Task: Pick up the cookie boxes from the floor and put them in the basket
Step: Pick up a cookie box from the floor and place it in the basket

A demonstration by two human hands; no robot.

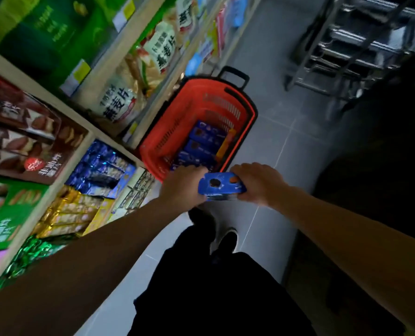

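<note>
A blue cookie box [221, 186] is held between both hands just in front of the basket's near rim. My left hand [183, 186] grips its left end and my right hand [258, 184] grips its right end. The red basket [175, 122] stands on the grey floor beyond, against the shelf. Inside it lie several blue cookie boxes [203, 141] and an orange pack [226, 144] along the right side.
Store shelves [63, 103] full of snack packs run along the left. A metal rack [351, 44] stands at the back right. My dark trousers and shoes [226, 241] are below the hands. Grey tiled floor [286, 146] lies to the right of the basket.
</note>
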